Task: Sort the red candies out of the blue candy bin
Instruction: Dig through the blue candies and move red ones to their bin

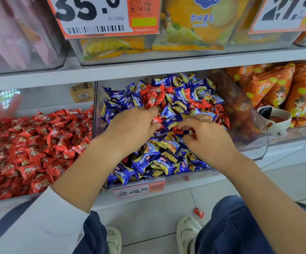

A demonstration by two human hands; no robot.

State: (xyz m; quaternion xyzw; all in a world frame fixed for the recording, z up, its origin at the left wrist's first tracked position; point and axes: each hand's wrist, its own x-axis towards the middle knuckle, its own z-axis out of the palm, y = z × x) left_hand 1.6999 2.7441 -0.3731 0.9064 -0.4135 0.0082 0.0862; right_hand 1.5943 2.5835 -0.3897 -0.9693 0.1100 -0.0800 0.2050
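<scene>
Both hands' fingertips sink into the blue bin [264, 154]; left hand [130, 129] and right hand [206, 138] each pinch red candies [177, 130]; one candy [198, 212] lies on floor tiles [148, 217].

left hand [130, 125] hides whatever its fingers hold; price tag [93, 15] cut off at top edge; pink bin [20, 33] contents blurred.

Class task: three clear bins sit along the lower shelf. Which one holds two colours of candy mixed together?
The middle bin, where both hands are digging: blue candies mixed with red candies. The left bin holds only red; the right bin holds orange snack bags.
</scene>
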